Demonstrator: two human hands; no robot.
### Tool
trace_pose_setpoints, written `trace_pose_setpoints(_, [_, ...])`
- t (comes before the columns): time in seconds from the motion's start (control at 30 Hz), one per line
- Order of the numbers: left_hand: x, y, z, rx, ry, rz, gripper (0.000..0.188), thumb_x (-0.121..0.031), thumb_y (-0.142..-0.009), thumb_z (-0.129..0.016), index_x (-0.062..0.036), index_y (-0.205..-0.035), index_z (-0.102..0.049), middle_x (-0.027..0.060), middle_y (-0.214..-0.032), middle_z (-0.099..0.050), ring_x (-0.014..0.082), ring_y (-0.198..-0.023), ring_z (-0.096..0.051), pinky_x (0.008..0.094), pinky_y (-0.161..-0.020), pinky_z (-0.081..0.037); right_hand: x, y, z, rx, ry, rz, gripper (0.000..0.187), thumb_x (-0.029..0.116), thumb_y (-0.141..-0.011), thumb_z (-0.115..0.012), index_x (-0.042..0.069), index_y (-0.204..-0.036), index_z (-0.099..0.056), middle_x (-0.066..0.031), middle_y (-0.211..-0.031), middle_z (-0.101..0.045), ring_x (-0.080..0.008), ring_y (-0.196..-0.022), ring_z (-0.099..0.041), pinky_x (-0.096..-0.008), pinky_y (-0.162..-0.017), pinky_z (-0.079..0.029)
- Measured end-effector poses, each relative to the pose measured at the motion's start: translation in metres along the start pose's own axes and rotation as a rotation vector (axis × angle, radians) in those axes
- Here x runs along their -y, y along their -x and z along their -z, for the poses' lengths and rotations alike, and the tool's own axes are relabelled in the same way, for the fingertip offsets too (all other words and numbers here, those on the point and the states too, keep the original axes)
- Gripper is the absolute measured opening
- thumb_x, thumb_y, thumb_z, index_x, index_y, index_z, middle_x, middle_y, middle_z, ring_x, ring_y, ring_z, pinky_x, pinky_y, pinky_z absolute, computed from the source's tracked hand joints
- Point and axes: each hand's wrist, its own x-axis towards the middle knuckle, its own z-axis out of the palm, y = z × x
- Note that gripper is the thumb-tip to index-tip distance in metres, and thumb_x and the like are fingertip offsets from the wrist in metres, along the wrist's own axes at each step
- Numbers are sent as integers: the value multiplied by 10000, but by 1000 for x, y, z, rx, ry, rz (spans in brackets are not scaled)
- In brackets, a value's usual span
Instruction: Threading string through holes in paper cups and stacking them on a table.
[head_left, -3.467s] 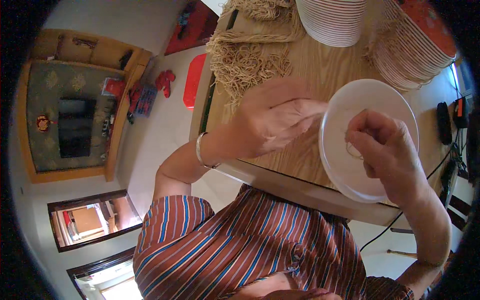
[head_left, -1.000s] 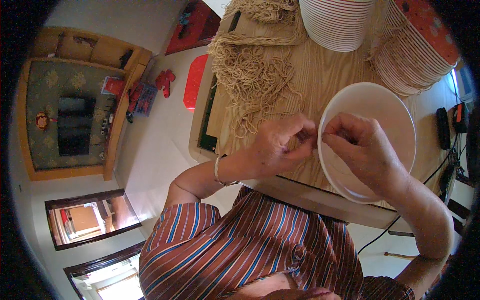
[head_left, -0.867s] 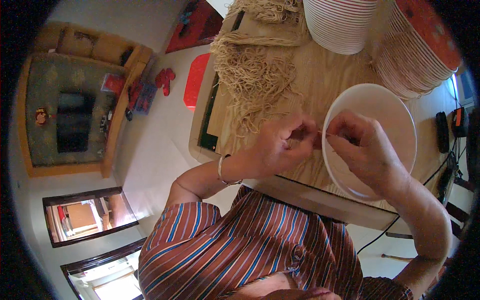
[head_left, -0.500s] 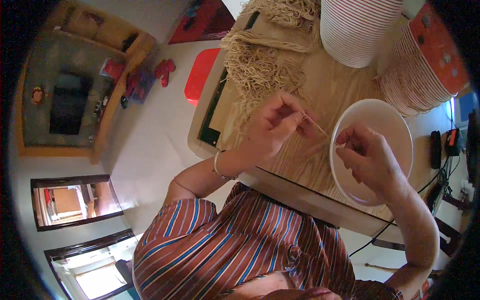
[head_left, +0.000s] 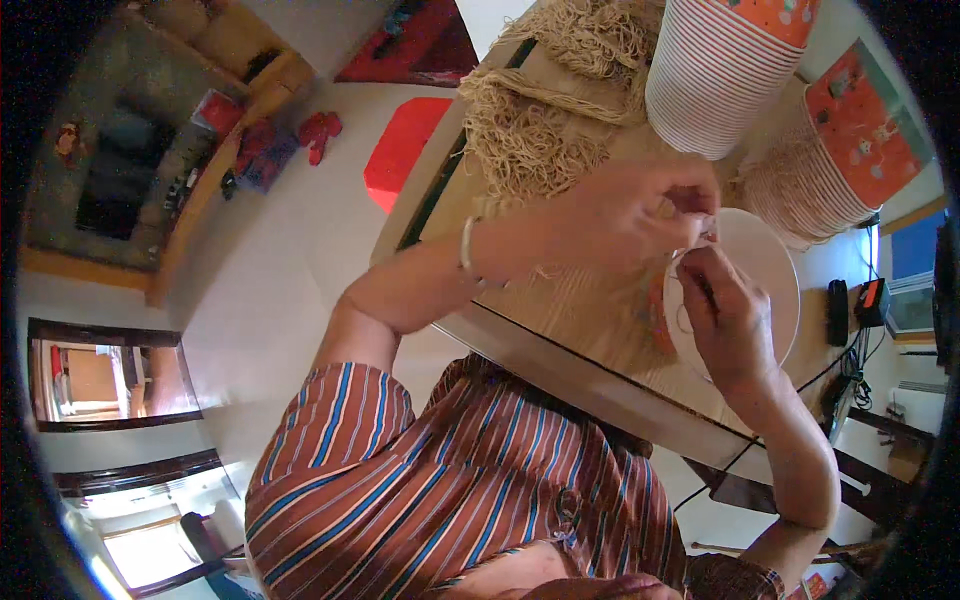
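Left hand (head_left: 650,208)'s curled and blurry, can't tell what's in it, and its fingertips meet the right hand (head_left: 732,312), pinched tight on a thin strand (head_left: 682,318). Both are over the white tub (head_left: 778,262) on the table (head_left: 560,315), tangled string (head_left: 535,145) off left.

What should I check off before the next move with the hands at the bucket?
1. Hands brought together: ok; the left hand and right hand meet at the fingertips.
2. Hands at the open bucket: ok; the right hand is in front of its mouth.
3. Grip on a strand: cannot tell; the fingers hide the pinch.
4. Sharp view of the left hand: not ok; it is blurred.
5. Tan cord pile on the table: ok.
6. Cord pile free of tangles: not ok; its strands lie in jumbled loops.
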Motion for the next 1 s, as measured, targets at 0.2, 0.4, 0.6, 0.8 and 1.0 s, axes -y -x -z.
trace_pose_setpoints(0.2, [19,-36,9,322,35,78,105,-119,-860,-584,-18,-889,-575,46,-816,-641,125,-772,-606,296,-704,-492,1,-3,-6,36,447,170,229,17,-818,-542,16,-1044,-504,-154,-925,-577,-342,-824,-612,-425,-632,-518])
trace_pose_setpoints(0.4, [34,-55,6,437,-174,-65,163,-174,-846,-612,-20,-892,-587,59,-753,-625,130,-704,-588,305,-653,-484,-3,-8,-10,75,842,223,283,102,-774,-589,32,-1044,-539,-125,-951,-581,-275,-869,-614,-393,-625,-537])
trace_pose_setpoints(0.6, [33,-53,8,461,-135,-14,181,-197,-834,-631,-26,-889,-608,52,-745,-634,143,-702,-601,315,-661,-490,-3,-10,-13,68,953,303,168,146,-768,-598,42,-900,-591,-118,-894,-586,-251,-804,-622,-377,-589,-540])
trace_pose_setpoints(0.8, [30,-43,5,380,-68,-13,181,-173,-833,-638,-23,-933,-619,40,-795,-644,134,-768,-615,294,-714,-495,-21,-21,-3,180,745,-15,147,96,-835,-585,9,-716,-590,-157,-682,-590,-237,-549,-603,-368,-554,-507])
trace_pose_setpoints(1.0, [28,-2,-2,151,-174,-180,132,-90,-820,-647,-55,-946,-625,62,-893,-630,187,-863,-625,316,-747,-503,-37,-36,22,386,-469,-834,304,289,-888,-572,50,-703,-602,-10,-560,-502,-94,-450,-453,-291,-386,-353])
